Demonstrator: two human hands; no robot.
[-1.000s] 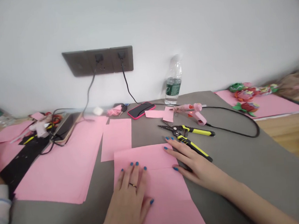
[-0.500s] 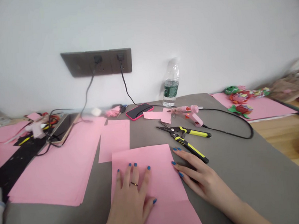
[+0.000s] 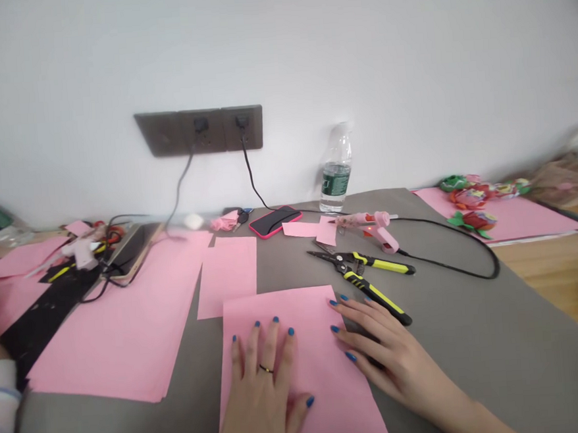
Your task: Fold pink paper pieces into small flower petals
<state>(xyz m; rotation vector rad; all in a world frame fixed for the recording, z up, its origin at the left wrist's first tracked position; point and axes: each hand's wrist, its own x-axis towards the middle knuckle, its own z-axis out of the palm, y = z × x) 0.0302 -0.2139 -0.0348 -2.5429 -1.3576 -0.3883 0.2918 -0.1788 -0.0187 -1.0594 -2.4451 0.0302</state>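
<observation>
Where fingers (image 3: 264,347) rest, pink paper (image 3: 275,306) lies beneath.

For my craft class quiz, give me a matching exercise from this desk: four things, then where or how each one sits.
Things:
1. pink glue gun
2. phone
3. plastic water bottle
4. left hand

Places:
A. upright by the wall
B. spread on a pink sheet
C. screen up on the grey mat
D. trailing a black cord

Right pairs: 1D, 2C, 3A, 4B.
</observation>
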